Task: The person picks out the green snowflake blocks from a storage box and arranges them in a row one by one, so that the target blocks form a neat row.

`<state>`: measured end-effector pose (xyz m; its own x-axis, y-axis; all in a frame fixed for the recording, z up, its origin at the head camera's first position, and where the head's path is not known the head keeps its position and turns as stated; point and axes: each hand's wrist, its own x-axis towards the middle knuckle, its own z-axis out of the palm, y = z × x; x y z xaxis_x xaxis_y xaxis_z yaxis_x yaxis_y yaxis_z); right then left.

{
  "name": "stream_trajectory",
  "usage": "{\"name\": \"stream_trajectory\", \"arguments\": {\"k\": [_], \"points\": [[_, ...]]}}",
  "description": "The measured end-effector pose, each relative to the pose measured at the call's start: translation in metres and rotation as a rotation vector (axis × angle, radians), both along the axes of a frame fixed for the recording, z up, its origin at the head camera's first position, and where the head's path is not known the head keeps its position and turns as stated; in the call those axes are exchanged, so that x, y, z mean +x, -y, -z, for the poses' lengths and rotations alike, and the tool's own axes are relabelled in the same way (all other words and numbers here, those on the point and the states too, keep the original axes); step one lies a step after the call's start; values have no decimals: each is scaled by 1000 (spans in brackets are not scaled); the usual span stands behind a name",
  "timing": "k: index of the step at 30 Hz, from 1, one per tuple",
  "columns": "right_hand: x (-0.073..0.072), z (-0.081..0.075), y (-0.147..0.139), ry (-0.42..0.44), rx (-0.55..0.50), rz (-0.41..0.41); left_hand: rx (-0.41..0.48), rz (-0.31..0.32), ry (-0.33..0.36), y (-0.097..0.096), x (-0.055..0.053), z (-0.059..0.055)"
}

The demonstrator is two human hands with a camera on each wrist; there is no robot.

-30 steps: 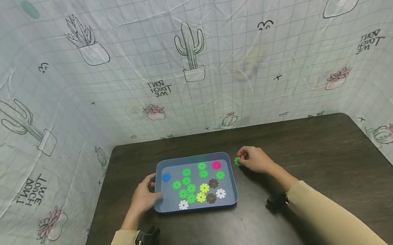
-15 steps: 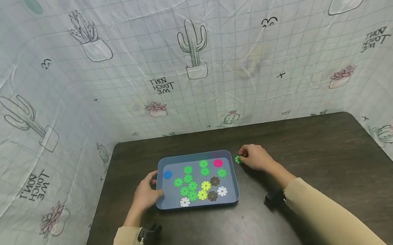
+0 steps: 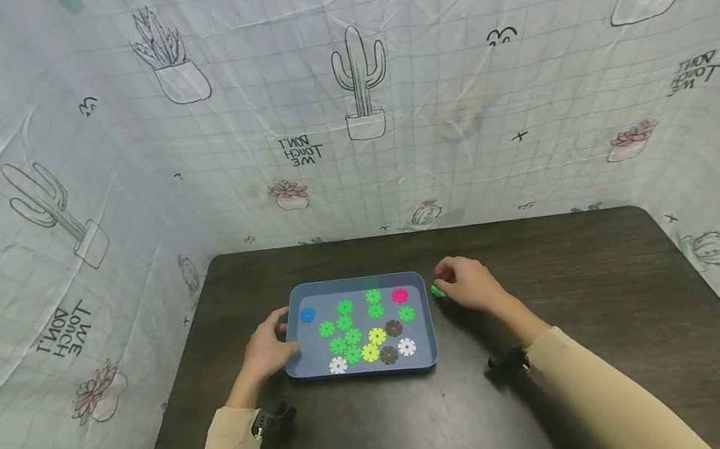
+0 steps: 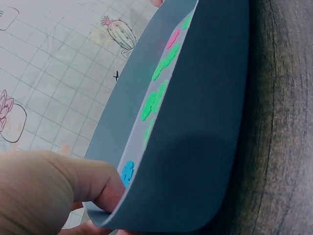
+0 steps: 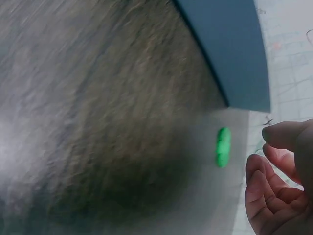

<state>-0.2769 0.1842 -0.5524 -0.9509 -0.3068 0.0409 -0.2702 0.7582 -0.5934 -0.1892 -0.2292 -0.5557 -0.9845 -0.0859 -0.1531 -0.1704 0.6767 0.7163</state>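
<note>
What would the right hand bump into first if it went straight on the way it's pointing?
For the right hand, probably the green disc lying just ahead of it, then perhaps the tray; the depth between is hard to judge.

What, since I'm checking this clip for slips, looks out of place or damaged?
One green disc lies on the table, just outside the tray and near the right hand. It stands out because the other visible discs are inside the tray. I see no damage.

Your dark wood-grained table (image 3: 584, 263) bears a blue-grey tray (image 3: 314, 357) and, just right of it, a green notched disc (image 3: 436, 292).
</note>
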Motion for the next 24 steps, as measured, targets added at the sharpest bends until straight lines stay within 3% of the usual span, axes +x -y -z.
{"name": "stream_trajectory", "arguments": {"k": [14, 24], "points": [[13, -40, 49, -40, -38, -104, 9, 2, 11, 2, -2, 0], [19, -54, 87, 23, -2, -250, 14, 4, 16, 1, -2, -1]]}}
